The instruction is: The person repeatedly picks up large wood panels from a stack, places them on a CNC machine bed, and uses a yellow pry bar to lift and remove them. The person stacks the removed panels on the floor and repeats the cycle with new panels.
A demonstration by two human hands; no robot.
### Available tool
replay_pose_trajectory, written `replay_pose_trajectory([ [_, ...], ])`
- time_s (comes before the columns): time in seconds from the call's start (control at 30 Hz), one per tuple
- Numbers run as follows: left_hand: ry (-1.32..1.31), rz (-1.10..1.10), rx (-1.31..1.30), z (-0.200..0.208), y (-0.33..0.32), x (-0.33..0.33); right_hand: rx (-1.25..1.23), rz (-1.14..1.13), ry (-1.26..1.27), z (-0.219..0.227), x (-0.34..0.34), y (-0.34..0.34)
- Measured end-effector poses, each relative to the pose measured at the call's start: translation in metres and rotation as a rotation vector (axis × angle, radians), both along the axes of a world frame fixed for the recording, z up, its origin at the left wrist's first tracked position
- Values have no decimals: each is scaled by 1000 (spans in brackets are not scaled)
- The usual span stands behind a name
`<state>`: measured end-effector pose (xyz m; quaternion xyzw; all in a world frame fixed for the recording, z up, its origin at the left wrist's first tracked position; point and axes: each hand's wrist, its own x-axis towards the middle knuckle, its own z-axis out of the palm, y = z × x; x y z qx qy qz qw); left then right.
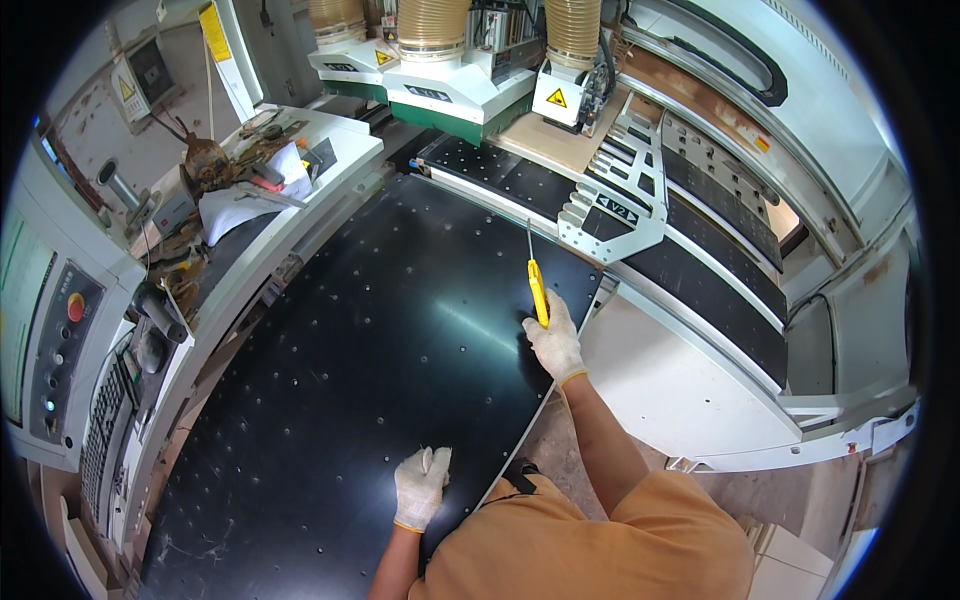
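My right hand (556, 343), in a whitish work glove, is closed around a slim yellow-handled tool (539, 293). A thin metal shaft or blade sticks out of its far end; which of the two I cannot tell. The tool points away from me over the far right part of a black panel-like table (330, 350) dotted with small metal studs or holes. Nearer to me, my left hand (422, 484), gloved as well, is over the table's near right part. Its fingers are curled in, and whatever they may hold is hidden.
Beyond the table, a machine bed with black strips (690, 290) carries a grey slotted bracket (625, 195). White machine heads with ribbed hoses (432, 30) hang at the back. A cluttered side bench (340, 135), keyboard (103, 420) and control panel (65, 350) line the left.
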<state>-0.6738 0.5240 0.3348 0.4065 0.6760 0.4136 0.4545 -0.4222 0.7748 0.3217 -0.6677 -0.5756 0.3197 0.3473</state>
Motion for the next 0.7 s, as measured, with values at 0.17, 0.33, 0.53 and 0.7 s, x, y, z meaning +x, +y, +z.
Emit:
replay_pose_trajectory([
  [0.17,-41,11,-7,-4,0,0,22,-1,22,-5,1,1],
  [0.33,-48,15,-6,-7,0,0,14,-9,32,-7,1,1],
  [0.53,-35,7,-5,-7,0,-1,14,-9,19,-4,0,1],
  [0.7,-32,6,-6,-5,1,-1,27,0,15,-3,0,0],
])
